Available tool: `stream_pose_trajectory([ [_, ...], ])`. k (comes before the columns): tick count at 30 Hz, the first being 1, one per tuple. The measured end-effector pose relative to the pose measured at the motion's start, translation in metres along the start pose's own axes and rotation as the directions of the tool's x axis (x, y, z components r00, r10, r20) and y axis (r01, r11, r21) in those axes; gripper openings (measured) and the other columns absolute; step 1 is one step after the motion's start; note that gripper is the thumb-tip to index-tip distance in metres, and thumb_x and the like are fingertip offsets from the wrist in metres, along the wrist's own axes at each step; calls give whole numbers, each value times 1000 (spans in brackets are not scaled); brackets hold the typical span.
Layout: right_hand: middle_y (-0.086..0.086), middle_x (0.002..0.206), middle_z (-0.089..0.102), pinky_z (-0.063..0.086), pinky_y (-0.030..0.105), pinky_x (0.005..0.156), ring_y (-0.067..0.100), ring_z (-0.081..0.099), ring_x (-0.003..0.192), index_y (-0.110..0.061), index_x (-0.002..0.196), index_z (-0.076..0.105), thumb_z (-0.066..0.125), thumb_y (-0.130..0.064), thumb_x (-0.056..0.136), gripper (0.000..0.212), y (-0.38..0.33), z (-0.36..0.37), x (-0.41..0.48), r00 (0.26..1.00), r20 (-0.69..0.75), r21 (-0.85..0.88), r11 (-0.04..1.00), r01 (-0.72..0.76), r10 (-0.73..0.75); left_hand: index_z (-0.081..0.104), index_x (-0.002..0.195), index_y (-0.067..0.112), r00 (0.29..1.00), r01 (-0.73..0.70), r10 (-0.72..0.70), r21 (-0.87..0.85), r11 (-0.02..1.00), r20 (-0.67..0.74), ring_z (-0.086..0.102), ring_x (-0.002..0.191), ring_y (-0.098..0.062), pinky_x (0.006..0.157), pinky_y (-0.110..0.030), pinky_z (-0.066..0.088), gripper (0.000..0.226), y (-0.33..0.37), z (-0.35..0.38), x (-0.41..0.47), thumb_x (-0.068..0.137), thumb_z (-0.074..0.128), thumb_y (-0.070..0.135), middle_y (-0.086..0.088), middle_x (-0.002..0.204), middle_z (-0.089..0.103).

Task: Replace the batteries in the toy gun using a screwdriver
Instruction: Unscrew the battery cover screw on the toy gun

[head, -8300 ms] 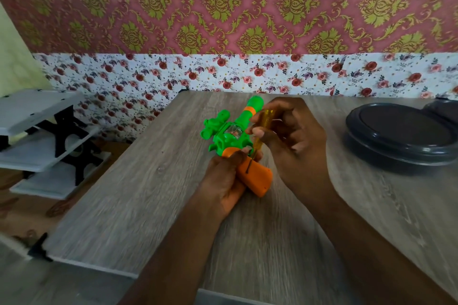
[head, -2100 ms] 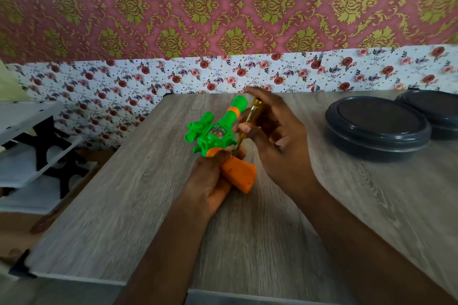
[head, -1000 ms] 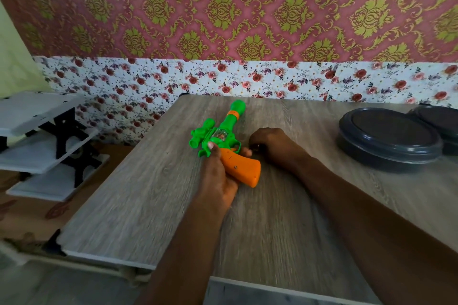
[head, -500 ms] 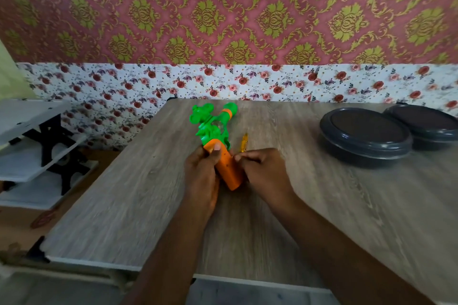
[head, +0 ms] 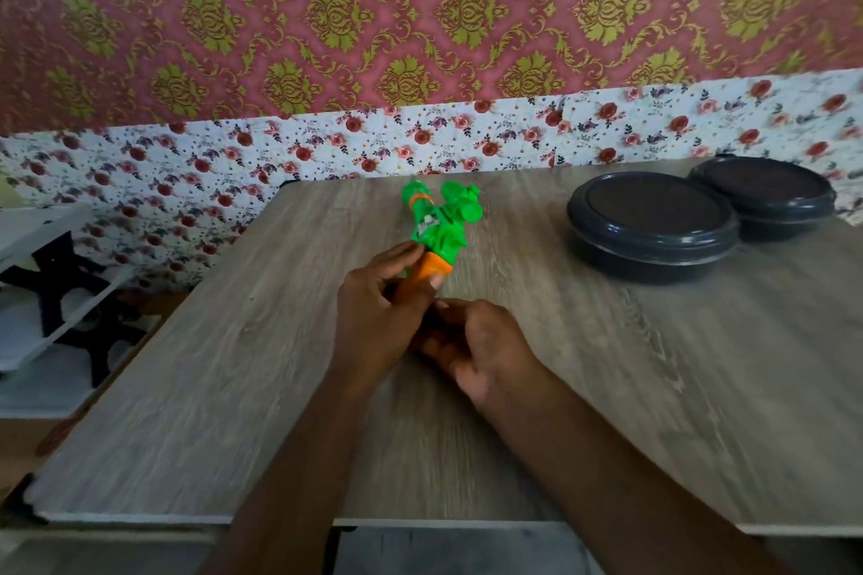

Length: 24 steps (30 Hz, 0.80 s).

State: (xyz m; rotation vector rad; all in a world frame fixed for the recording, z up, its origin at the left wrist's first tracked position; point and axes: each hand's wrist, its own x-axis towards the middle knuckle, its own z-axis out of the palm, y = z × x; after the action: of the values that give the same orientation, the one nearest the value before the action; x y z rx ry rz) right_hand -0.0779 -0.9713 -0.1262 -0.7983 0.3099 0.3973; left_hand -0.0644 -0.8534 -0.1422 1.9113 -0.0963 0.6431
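Note:
The toy gun [head: 441, 231] has a green body and an orange grip [head: 424, 272]. It is lifted off the wooden table [head: 630, 388], barrel pointing away toward the wall. My left hand [head: 378, 327] grips the orange grip, thumb on its right side. My right hand [head: 485, 346] sits just behind, its curled fingers at the butt end of the grip; the left hand hides the contact point. No screwdriver shows in this view. The picture is slightly blurred by motion.
Two dark round lidded containers [head: 651, 219] [head: 763, 194] stand at the back right of the table. A white and black shelf rack [head: 42, 294] stands on the floor to the left. The table's near edge runs just under my forearms.
The screwdriver left my right hand and lay on the table half a second ago; it is now out of sight. The gun has turned over, scope now on the right, and both hands hold its grip.

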Motion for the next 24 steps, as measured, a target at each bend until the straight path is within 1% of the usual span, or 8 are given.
stream_pose_trajectory([
  [2, 29, 102, 73, 62, 37, 59, 35, 73, 83, 13, 102, 67, 38, 9, 96, 30, 0, 1, 1, 1000, -8, 40, 999, -18, 19, 75, 124, 22, 999, 38, -37, -16, 999, 23, 74, 99, -10, 87, -46, 62, 45, 2, -4, 4, 81, 83, 29, 2, 114, 77],
  [5, 23, 84, 73, 60, 41, 73, 32, 71, 78, 5, 86, 68, 36, 4, 98, 34, 1, 1, 3, 999, 20, 66, 997, -44, 43, 77, 116, 24, 999, 23, -24, -37, 999, -26, 76, 93, -8, 84, -43, 63, 40, 8, -8, 11, 77, 87, 28, 5, 108, 78],
  [8, 18, 74, 71, 56, 38, 67, 30, 67, 72, 2, 86, 65, 37, -2, 100, 31, 5, 3, 7, 997, -5, 44, 996, -81, 82, 79, 109, 24, 998, 22, -23, -16, 1000, -52, 75, 91, -3, 83, -40, 63, 35, 15, -5, 14, 76, 90, 27, 12, 108, 77],
  [12, 18, 91, 75, 60, 35, 69, 28, 72, 78, 3, 103, 72, 35, -4, 101, 37, 2, 5, 2, 995, 65, 81, 993, -80, 75, 81, 106, 21, 1000, 8, -7, 30, 1000, -31, 72, 100, 1, 93, -38, 60, 32, 21, 2, 9, 76, 89, 30, 11, 109, 77],
  [15, 17, 96, 74, 61, 38, 75, 27, 71, 85, 0, 111, 67, 35, -1, 101, 33, -2, 4, -4, 984, 166, 138, 986, -95, 72, 81, 102, 28, 999, 23, -24, -11, 1000, -22, 75, 87, -3, 82, -41, 63, 27, 29, -3, 14, 78, 86, 38, 26, 89, 76],
  [17, 17, 96, 74, 62, 38, 74, 27, 71, 86, 0, 112, 65, 35, 0, 100, 33, -1, 5, -4, 982, 179, 145, 985, -93, 67, 81, 104, 25, 1000, 21, -21, 2, 1000, -13, 76, 87, -3, 80, -44, 64, 32, 29, -5, 16, 77, 85, 42, 27, 87, 74],
  [21, 21, 96, 74, 60, 42, 74, 31, 71, 84, 5, 109, 67, 34, -1, 98, 36, -1, 5, -2, 992, 105, 149, 985, -92, 77, 81, 105, 26, 999, 39, -39, 6, 999, -7, 74, 90, 1, 83, -41, 63, 33, 29, -1, 12, 76, 84, 42, 28, 91, 72],
  [24, 27, 95, 74, 61, 43, 73, 36, 71, 85, 13, 105, 68, 30, -2, 97, 41, -3, 3, -1, 997, 38, 104, 992, -68, 65, 78, 101, 37, 995, 50, -55, -63, 997, -80, 74, 86, -5, 79, -39, 63, 21, 27, 0, 9, 81, 84, 34, 26, 88, 75],
])
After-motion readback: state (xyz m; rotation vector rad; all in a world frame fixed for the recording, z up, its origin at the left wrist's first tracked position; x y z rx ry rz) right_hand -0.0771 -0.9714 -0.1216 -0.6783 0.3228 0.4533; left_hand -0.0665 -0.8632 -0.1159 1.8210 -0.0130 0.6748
